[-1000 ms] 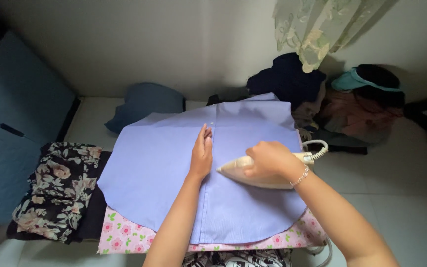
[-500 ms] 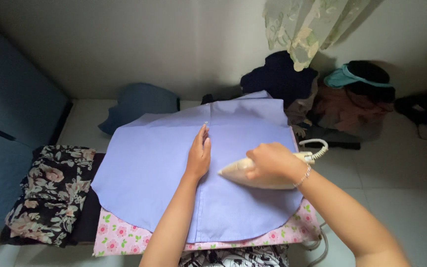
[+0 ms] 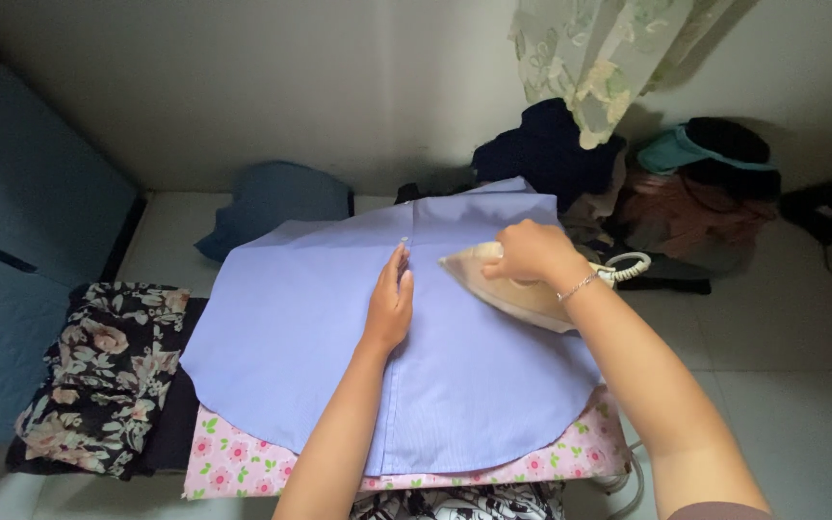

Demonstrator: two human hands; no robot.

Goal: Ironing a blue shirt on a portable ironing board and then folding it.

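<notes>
Iron and lilac shirt on a padded ironing surface.

Cream iron (image 3: 507, 285): soleplate down on the upper right part of the lilac shirt (image 3: 300, 337), nose toward the centre seam; right hand (image 3: 532, 252) clenched around its handle, coiled cord (image 3: 628, 266) trailing right. Left hand (image 3: 390, 300): released, flat on the shirt just left of the seam, near the iron's nose. Shirt lies spread over a pink flowered cover (image 3: 243, 460). Black flowered garment (image 3: 98, 371) at left; heap of clothes (image 3: 666, 193) by the wall; lace curtain (image 3: 599, 58) above.
</notes>
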